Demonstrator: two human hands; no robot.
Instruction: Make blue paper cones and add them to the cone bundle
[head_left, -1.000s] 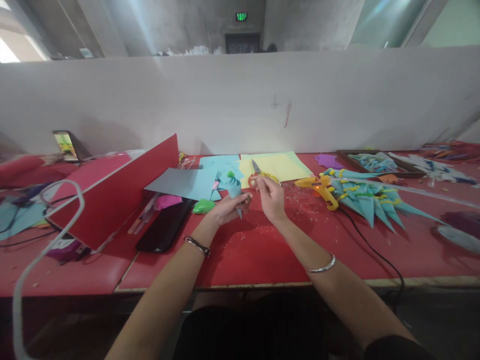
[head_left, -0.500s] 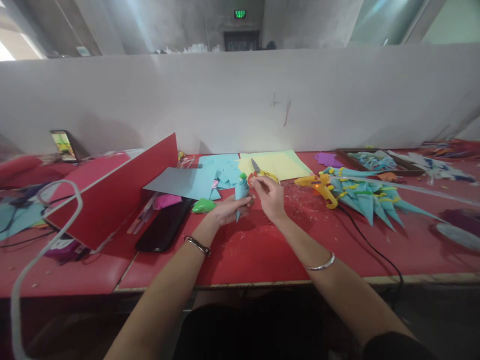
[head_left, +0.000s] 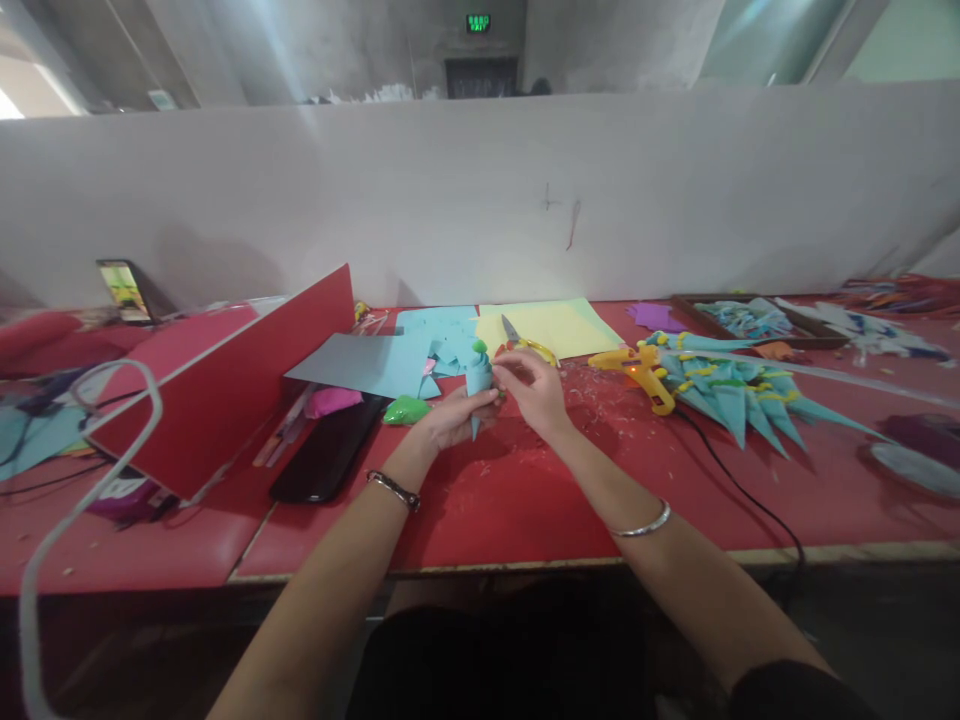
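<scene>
My left hand (head_left: 450, 422) holds the blue paper cone (head_left: 478, 380), pointed tip below my thumb; a light grip should spare its wall. My right hand (head_left: 534, 390) is narrowed beside its curled top, contents unclear. A rounded green blob (head_left: 479, 346) crowns it.

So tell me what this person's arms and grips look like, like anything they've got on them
The left grip and right grip are bare, without gloves. A dark bracelet with lighter glints circles the left wrist. A thin, silver-coloured bangle sits on the right forearm. A black sleeve shows near the right elbow; no left sleeve is in view.
</scene>
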